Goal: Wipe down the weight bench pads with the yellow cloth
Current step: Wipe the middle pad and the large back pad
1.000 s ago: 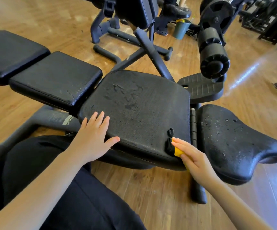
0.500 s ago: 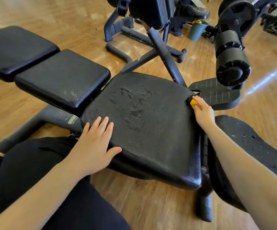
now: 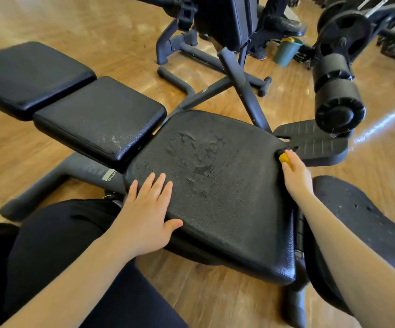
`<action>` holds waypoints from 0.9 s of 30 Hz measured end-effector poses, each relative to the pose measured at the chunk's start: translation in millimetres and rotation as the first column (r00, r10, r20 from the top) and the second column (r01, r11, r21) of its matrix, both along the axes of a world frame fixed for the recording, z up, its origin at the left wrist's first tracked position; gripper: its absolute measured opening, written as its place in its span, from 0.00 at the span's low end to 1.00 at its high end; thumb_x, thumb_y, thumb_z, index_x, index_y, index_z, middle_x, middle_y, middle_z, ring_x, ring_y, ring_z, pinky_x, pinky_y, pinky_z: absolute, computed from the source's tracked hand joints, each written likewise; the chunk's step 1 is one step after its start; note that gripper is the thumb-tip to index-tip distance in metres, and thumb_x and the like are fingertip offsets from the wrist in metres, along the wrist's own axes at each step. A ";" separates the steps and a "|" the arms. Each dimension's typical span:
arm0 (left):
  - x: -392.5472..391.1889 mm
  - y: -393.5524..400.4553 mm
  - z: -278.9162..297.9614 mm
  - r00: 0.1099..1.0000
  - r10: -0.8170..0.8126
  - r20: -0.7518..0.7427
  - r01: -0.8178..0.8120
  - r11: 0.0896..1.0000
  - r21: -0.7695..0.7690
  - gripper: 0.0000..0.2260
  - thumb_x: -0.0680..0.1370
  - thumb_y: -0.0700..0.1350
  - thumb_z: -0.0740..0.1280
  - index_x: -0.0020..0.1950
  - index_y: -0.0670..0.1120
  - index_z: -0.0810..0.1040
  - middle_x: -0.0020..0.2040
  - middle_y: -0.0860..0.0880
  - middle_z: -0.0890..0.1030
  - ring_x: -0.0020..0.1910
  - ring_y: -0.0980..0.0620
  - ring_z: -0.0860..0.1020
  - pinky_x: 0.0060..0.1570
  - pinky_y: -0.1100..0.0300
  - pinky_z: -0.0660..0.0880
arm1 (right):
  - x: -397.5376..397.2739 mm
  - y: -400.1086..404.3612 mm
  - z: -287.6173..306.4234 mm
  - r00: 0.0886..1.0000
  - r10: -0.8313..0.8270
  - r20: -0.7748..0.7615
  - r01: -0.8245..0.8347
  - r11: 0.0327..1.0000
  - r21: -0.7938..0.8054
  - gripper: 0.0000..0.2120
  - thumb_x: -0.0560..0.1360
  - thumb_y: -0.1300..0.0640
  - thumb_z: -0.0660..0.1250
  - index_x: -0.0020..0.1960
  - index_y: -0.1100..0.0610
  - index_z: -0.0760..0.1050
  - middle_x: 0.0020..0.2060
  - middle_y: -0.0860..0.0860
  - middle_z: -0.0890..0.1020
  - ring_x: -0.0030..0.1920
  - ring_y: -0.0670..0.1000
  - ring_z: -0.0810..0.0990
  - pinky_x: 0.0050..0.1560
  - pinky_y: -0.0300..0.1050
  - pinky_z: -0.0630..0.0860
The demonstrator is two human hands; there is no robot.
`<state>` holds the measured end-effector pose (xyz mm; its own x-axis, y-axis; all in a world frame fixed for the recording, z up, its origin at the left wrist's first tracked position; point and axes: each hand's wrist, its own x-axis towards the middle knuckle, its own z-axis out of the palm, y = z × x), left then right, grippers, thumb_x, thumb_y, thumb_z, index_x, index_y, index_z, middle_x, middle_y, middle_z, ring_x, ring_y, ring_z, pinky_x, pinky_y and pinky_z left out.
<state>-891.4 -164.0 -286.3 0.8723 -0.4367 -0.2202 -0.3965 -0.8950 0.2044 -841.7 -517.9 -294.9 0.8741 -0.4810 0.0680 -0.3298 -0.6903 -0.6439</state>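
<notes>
The bench (image 3: 130, 204) runs from the upper left of the frame to the lower right, its dark frame low on a wooden floor (image 3: 38, 147). Four pads in a row: two smooth ones at upper left (image 3: 28, 76) and left of centre (image 3: 99, 117), the large worn seat pad (image 3: 215, 185) in the middle, and a pitted, curved pad (image 3: 362, 221) at lower right. The seat pad's surface is flaked and rough near its centre; judged from that, it likely drags on cloth more than the smooth pads would.

A foam roller (image 3: 336, 98) hangs at the upper right over a ribbed footplate (image 3: 314, 143). Another machine (image 3: 227, 20) stands at top centre.

The left hand (image 3: 144, 216) lies flat on the near left edge of the seat pad, fingers spread, thumb out, the grip apart and holding nothing. It looks placed there to brace the body while the other arm reaches across.

The right hand (image 3: 295, 176) is stretched to the far right corner of the seat pad, in the right middle of the frame. Its grip is clamped on the yellow cloth (image 3: 284, 158), bunched small, only a yellow patch showing past the fingertips, pressed to the pad's edge. A dark bit sits just beyond the cloth; what it is cannot be told.

Only one container: a green cup (image 3: 286, 52) on the floor at upper right, something yellow at its rim, contents not visible.
</notes>
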 end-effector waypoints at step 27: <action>-3.0 38.6 2.6 0.968 0.224 -0.111 -0.241 0.954 -0.177 0.52 0.69 0.60 0.71 0.76 0.43 0.38 0.77 0.44 0.40 0.76 0.41 0.44 0.73 0.48 0.51 | -106.2 217.8 29.3 0.801 0.543 -0.250 -0.594 0.770 -0.230 0.22 0.80 0.56 0.54 0.72 0.47 0.59 0.73 0.41 0.60 0.73 0.43 0.56 0.70 0.36 0.51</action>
